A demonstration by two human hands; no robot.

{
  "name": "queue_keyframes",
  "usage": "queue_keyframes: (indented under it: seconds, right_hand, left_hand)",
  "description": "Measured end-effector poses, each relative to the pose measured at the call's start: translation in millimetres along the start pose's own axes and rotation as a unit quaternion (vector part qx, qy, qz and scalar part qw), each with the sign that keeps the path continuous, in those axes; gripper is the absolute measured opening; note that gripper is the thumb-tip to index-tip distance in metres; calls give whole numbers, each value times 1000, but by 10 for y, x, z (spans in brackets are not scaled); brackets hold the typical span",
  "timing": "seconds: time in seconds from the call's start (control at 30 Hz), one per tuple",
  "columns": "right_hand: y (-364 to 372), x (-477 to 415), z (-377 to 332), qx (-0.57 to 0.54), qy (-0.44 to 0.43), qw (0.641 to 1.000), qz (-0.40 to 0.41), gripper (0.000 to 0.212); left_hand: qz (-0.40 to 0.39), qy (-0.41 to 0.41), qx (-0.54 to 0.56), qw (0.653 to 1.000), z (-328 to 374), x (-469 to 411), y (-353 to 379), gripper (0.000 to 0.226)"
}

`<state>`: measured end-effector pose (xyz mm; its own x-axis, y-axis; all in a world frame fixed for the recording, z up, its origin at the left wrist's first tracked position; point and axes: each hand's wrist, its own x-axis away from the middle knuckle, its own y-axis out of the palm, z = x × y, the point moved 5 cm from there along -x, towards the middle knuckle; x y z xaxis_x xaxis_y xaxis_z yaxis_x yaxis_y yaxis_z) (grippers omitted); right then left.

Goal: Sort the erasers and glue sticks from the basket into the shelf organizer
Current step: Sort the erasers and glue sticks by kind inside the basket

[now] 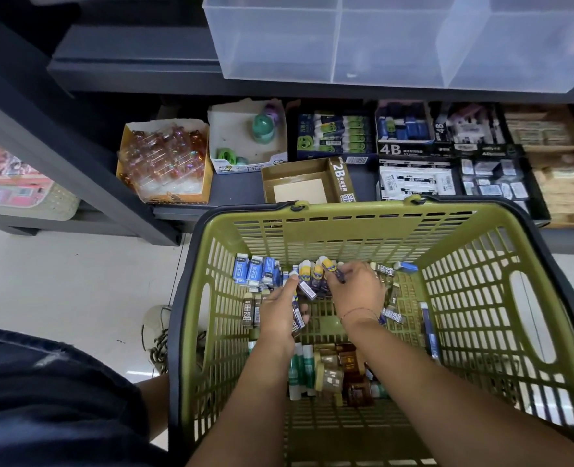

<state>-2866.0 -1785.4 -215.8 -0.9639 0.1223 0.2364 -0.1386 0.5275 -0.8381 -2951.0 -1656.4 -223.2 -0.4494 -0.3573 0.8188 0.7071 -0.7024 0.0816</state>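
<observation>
A: So what are we looking at in the basket (481,298)?

B: We've got both hands down in it, toward the far wall. Our left hand (277,318) is curled round a few dark-sleeved pieces (298,316) with white labels. Our right hand (358,293) pinches one yellow-topped piece (329,267) by its dark purple sleeve. More of those yellow tops sit right between the two hands.

A: And the rest of the stuff?

B: Blue-sleeved erasers (255,272), blocky with white ends, are packed into the far left corner of the basket floor. Brown 2B erasers (247,313) lie along the left wall, just beside our left hand. The glue sticks (299,365), smooth green-and-white tubes, lie toward the near edge between our forearms, right next to some brown cartons (351,379).

A: Basket itself?

B: Olive plastic lattice, slotted walls, dark rim. Past its far edge we see a dark shelf (235,192) with open cardboard trays (341,178). Above that is the clear plastic organizer (346,45), frosted-looking with thin dividers.
</observation>
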Motion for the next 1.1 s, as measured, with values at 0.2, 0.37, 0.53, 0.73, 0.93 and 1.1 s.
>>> queue_keyframes:
  seconds: [0.2,0.37,0.53,0.73,0.93,1.1]
  right_hand:
    - [126,75,-79,-61,40,994,-80,24]
    - [-47,3,56,-106,95,990,-3,22]
    - [54,-12,160,-144,95,981,-90,31]
    - [128,-9,158,-198,102,964,-145,35]
    - [-228,-80,200,-263,84,950,-149,18]
    - [-354,140,-147,-290,-19,883,-368,23]
  left_hand:
    - [-17,0,11,1000,27,23,27,19]
    - [-17,-4,16,1000,22,22,28,17]
    - [-16,-3,15,1000,25,23,38,17]
    - [-10,-5,12,1000,23,22,3,20]
    - [-26,-2,-1,1000,63,89,11,21]
    - [-119,-9,-99,988,53,268,229,33]
